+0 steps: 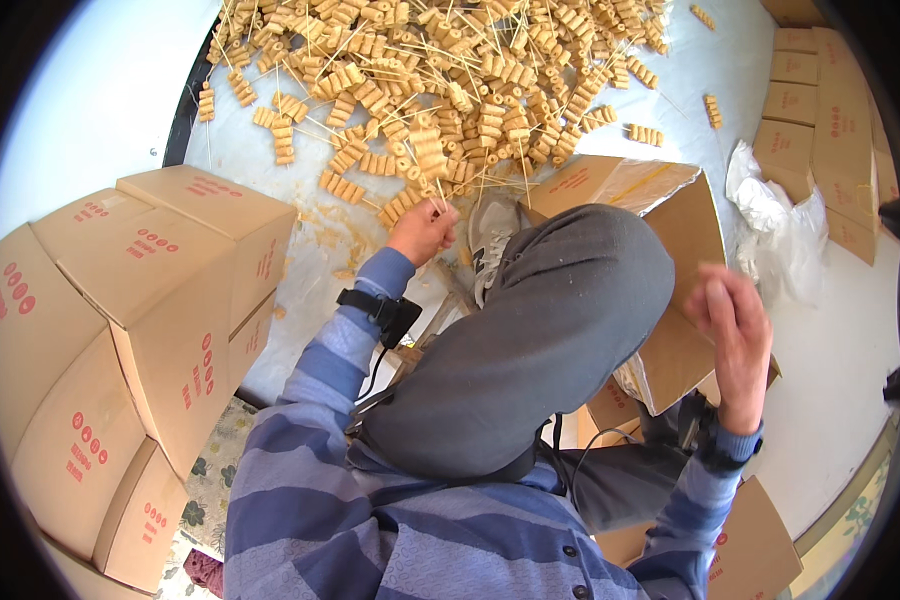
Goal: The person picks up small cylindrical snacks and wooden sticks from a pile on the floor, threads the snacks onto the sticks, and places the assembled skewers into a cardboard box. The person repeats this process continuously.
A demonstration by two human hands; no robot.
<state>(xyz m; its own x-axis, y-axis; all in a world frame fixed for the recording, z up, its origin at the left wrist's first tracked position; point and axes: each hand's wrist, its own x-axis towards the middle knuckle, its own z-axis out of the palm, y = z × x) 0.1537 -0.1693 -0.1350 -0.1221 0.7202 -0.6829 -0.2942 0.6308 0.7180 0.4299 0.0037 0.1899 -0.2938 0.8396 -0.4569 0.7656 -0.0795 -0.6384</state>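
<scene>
My left hand (425,232) is closed around the thin sticks of some skewers (428,155), whose tan, ridged spiral pieces point away from me at the near edge of the pile. A large heap of similar skewers (490,75) covers the pale surface ahead. On the right, my right hand (735,315) is above the side of an open cardboard box (685,225), next to my raised knee. Its fingers are curled and slightly blurred; whatever they may hold is hidden. Pale lining shows along the box's edge.
Printed cardboard boxes (170,260) are stacked at my left. More cartons (820,120) stand at the far right, beside a crumpled white plastic bag (785,225). Crumbs (335,240) lie near my shoe (490,240). Another carton (755,545) is at lower right.
</scene>
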